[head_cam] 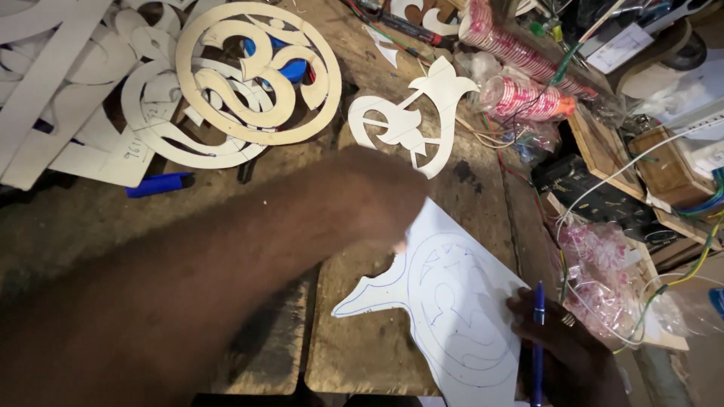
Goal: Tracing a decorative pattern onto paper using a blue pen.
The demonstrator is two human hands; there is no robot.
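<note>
My left forearm reaches across from the lower left, and my left hand (381, 200) is blurred over the top edge of a white sheet (452, 301). Its fingers are curled, and I cannot tell whether they grip anything. The sheet lies on the worn wooden bench (362, 354) and bears a blue pen outline of a round ornament with a pointed leaf. My right hand (562, 354) rests on the sheet's right edge and holds a blue pen (538, 339) upright. Just beyond my left hand lies a white cut-out ornament of the same shape (411, 120).
A large round white cut-out (256, 71) lies on more cut white pieces at the back left, with a blue marker (158, 185) in front. Stacks of red and white bangles (520, 94), wires, plastic bags and wooden boxes (603, 147) crowd the right side.
</note>
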